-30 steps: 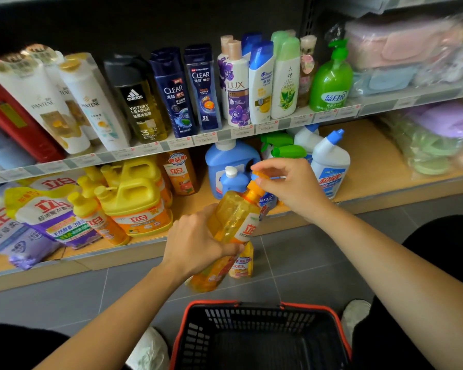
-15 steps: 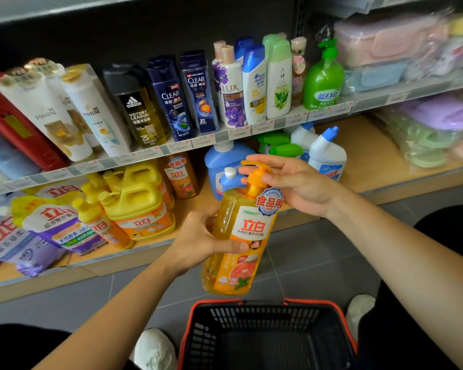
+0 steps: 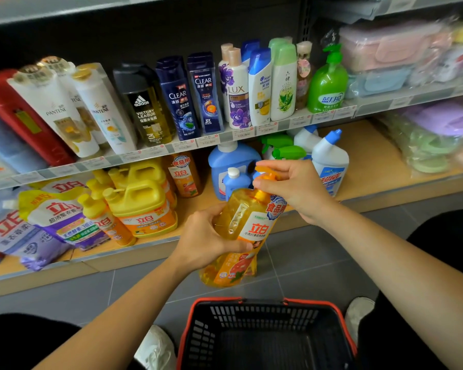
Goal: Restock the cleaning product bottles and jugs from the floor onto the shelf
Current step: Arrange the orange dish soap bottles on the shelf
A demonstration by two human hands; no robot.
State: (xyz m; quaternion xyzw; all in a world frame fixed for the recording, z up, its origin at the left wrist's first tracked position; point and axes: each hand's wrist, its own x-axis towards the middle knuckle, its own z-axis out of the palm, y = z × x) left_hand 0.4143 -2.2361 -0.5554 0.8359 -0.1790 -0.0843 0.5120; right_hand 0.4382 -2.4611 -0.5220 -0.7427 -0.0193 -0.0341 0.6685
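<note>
**Your left fingers** [image 3: 226, 245]: curled round the middle of the clear plastic pump bottle of orange dish liquid [image 3: 241, 217], thumb laid across the front by the label. Your left hand [image 3: 206, 236] takes the bottle's weight.

**Your right fingers** [image 3: 262, 182]: closed in a pinch on the bottle's orange pump head [image 3: 268, 177]. Your right hand [image 3: 298, 189] sits arched over the top of it.

**Held bottle:** off the ground and tilted, with the pump end leaning up and to the right. It is in the air over the grey tiled floor [image 3: 318, 263], just in front of the lip of the pale wooden bottom shelf [image 3: 364, 161].

**Bottom shelf, left to right:**
- Printed white and purple refill pouches [image 3: 59, 217], lying slumped.
- Yellow handled jugs with orange labels [image 3: 142, 201], grouped close together.
- One upright orange bottle of the same brand [image 3: 183, 174], set further back.
- A large blue jug with a white cap [image 3: 233, 158], with a small blue bottle [image 3: 235, 180] just in front of it.
- Green trigger sprays [image 3: 286, 150].
- A white angled-neck bottle with a blue cap [image 3: 329, 158], just beyond your right hand.

**Shelf above:** a row of upright shampoo and body-wash bottles [image 3: 206, 94], ending in a green pump bottle [image 3: 329, 84].

**Nearest you:** a black plastic shopping basket with a red rim [image 3: 195, 311], standing on the floor between your white shoes [image 3: 155, 348].
</note>
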